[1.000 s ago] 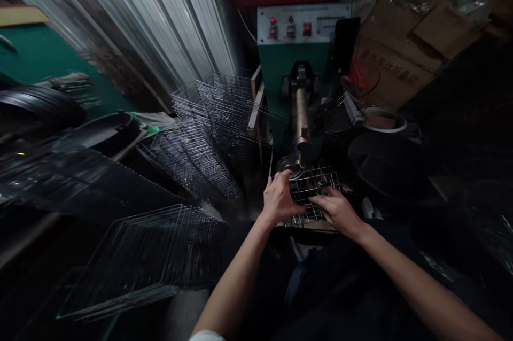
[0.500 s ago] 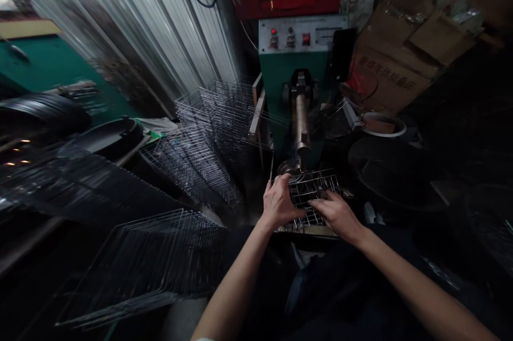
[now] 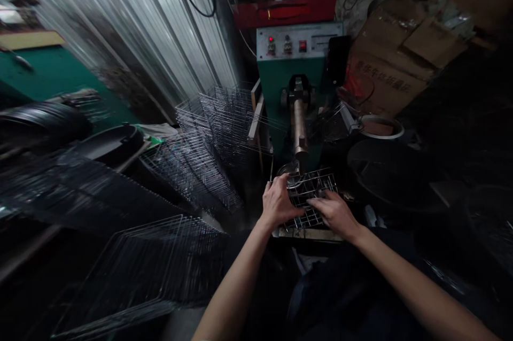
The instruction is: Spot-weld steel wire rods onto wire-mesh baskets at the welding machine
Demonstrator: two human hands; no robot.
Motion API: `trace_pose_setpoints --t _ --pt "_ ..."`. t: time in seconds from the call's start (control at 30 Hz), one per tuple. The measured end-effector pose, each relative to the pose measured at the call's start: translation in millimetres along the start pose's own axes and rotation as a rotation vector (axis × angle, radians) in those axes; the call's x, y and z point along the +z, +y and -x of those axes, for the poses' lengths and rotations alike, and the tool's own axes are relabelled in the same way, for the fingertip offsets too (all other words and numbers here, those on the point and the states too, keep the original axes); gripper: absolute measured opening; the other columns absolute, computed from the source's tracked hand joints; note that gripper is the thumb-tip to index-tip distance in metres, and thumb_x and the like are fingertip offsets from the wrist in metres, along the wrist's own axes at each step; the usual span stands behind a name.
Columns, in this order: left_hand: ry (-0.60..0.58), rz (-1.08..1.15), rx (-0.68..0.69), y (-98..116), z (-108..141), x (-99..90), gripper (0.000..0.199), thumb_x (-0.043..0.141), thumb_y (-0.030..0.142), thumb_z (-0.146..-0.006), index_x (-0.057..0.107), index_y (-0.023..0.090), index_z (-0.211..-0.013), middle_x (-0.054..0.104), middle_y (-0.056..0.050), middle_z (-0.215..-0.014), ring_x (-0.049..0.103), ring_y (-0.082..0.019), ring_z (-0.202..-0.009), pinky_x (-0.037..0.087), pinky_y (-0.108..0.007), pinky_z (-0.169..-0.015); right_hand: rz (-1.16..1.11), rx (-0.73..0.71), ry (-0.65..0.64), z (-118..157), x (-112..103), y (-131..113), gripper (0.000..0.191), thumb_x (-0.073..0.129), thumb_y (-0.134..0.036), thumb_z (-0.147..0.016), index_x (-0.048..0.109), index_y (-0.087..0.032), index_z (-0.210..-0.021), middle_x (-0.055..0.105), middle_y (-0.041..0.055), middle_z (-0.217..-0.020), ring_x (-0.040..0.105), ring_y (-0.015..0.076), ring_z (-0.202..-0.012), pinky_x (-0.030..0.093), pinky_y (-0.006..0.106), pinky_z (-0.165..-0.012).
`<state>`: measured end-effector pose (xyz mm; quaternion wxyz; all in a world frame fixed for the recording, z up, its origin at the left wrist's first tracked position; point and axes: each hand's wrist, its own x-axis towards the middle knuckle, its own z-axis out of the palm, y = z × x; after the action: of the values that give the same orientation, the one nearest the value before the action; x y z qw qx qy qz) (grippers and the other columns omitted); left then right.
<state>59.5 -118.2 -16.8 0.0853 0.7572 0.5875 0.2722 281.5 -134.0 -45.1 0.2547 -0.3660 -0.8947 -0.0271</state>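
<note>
Below the brass-coloured rod (image 3: pixel 300 126), the wire grid (image 3: pixel 309 190) lies between the left hand (image 3: pixel 276 203), thumb spread wide, and the right hand (image 3: pixel 334 212), fingers nearly together; whether either grips it cannot be told. Both hide parts of its sides. Left of the rod, a dark gap parts the left hand from stacked wire racks (image 3: pixel 205 156).
</note>
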Motion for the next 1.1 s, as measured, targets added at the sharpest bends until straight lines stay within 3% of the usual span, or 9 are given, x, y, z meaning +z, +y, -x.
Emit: trace_pose_setpoints --t 0.37,0.53,0.7,0.8,0.93,1.1 --pt "-0.016 -0.035 -0.003 -6.0 -20.8 -3.3 0.101 0.086 0.052 -0.051 0.033 0.025 -0.134 0.058 -0.009 -0.13 0.058 -0.032 -0.12 0.033 -0.053 -0.115 -0.006 0.055 -0.007 -19.2 5.2 10.4 0.044 0.055 -0.001 -0.088 0.068 -0.022 -0.124 0.074 0.0047 -0.114 0.059 0.0295 -0.106 0.049 0.044 -0.09" --pt "-0.021 -0.032 -0.018 -4.4 -25.3 -5.2 0.102 0.085 0.054 -0.052 0.033 0.026 -0.135 0.06 -0.009 -0.13 0.059 -0.032 -0.119 0.036 -0.052 -0.114 -0.077 0.119 0.048 -27.1 -1.8 3.8 0.024 0.054 -0.009 -0.095 0.066 -0.018 -0.114 0.069 0.0092 -0.106 0.057 0.0258 -0.099 0.05 0.039 -0.087" --pt "-0.043 -0.063 -0.059 -8.7 -45.1 -9.8 0.105 0.085 0.056 -0.052 0.032 0.024 -0.137 0.06 -0.011 -0.13 0.058 -0.035 -0.121 0.038 -0.054 -0.111 0.02 0.211 0.104 -46.5 2.3 7.0 0.01 0.057 -0.015 -0.095 0.065 -0.019 -0.099 0.062 0.0097 -0.1 0.054 0.0262 -0.096 0.047 0.036 -0.082" --pt "-0.045 -0.071 -0.061 -12.2 -53.5 -11.1 0.104 0.084 0.059 -0.053 0.032 0.025 -0.136 0.062 -0.011 -0.129 0.059 -0.035 -0.121 0.039 -0.053 -0.11 0.1 0.262 0.085 -54.4 4.3 11.7 0.004 0.063 -0.022 -0.094 0.065 -0.019 -0.094 0.061 0.0092 -0.097 0.053 0.0262 -0.094 0.043 0.035 -0.079" --pt "-0.044 -0.091 -0.042 -16.5 -59.3 -9.9 0.103 0.084 0.058 -0.053 0.031 0.026 -0.136 0.062 -0.011 -0.127 0.059 -0.035 -0.12 0.04 -0.052 -0.109 0.184 0.286 0.043 -58.4 1.2 16.3 0.013 0.064 -0.03 -0.095 0.065 -0.018 -0.097 0.061 0.011 -0.101 0.052 0.0269 -0.096 0.039 0.035 -0.079" --pt "-0.051 -0.088 -0.083 -24.4 -77.3 -12.1 0.104 0.084 0.056 -0.051 0.031 0.027 -0.136 0.063 -0.01 -0.126 0.062 -0.035 -0.116 0.047 -0.049 -0.102 0.21 0.278 -0.03 -70.9 -3.7 27.1 0.01 0.061 -0.021 -0.096 0.066 -0.018 -0.103 0.064 0.0108 -0.105 0.052 0.0273 -0.101 0.035 0.035 -0.08"
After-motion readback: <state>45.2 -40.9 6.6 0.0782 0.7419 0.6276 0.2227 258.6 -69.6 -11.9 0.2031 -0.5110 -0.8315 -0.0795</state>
